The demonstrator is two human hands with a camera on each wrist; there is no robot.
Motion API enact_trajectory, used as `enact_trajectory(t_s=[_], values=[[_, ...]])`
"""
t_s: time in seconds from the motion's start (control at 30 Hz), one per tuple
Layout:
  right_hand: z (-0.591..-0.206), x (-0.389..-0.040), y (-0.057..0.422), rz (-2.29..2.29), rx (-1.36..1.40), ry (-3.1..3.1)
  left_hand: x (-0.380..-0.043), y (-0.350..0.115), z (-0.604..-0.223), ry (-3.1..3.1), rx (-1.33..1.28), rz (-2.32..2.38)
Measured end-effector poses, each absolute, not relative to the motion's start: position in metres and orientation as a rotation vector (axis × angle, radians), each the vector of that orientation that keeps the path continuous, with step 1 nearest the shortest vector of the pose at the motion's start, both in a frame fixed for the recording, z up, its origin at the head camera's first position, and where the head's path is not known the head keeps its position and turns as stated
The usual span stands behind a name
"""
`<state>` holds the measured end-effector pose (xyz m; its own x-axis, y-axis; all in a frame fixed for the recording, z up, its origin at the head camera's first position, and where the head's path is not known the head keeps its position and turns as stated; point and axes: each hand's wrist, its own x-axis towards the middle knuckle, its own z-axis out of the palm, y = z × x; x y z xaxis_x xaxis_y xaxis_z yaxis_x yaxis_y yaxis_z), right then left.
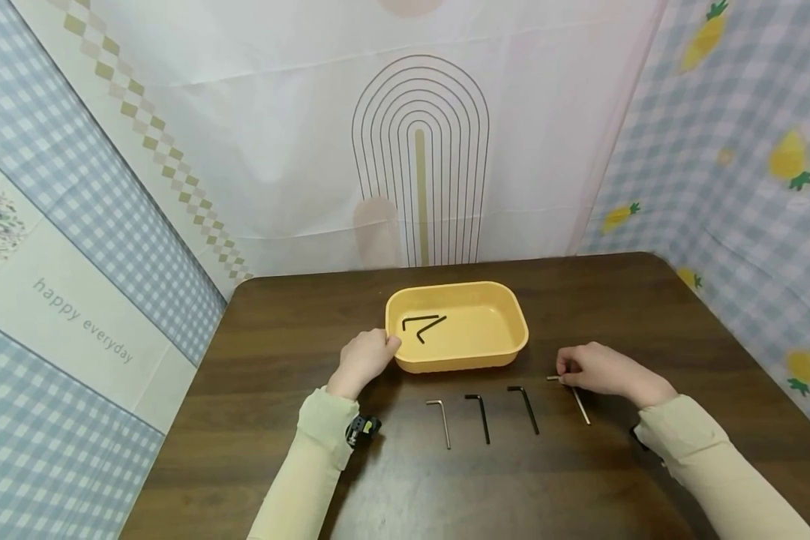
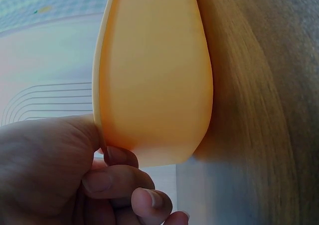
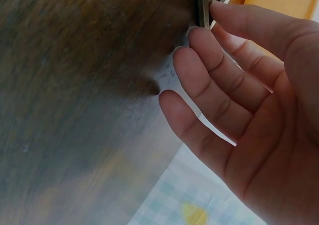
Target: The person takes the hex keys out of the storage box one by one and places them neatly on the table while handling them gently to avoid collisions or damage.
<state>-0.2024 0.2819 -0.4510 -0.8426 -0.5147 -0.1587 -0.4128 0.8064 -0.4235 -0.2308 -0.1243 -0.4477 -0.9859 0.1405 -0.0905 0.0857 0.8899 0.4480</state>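
Observation:
My left hand [image 1: 366,360] grips the near-left rim of a yellow plastic basin [image 1: 459,365], thumb on one side of the wall and fingers on the other in the left wrist view. Two black hex keys lie inside at the left, one hex key [image 1: 420,319] almost level and another hex key [image 1: 432,329] slanted. To the right of the basin, my right hand [image 1: 604,369] pinches a silver hex key [image 1: 581,407] near its bend with thumb and index finger. Its long arm points toward me. The other fingers are loosely bent in the right wrist view.
Between the hands, a silver hex key [image 1: 445,429], a black hex key [image 1: 484,424] and a second black hex key [image 1: 531,414] lie in a row on the dark wooden table [image 1: 297,315]. Patterned cloth [image 1: 297,150] hangs behind and at both sides.

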Motion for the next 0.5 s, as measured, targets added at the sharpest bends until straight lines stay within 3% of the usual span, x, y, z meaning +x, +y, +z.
enact_trajectory(t_s=[0.5], values=[[-0.428, -0.213, 0.294, -0.558, -0.657, 2.817, -0.23, -0.124, -0.446, 2.928, 0.174, 0.683]])
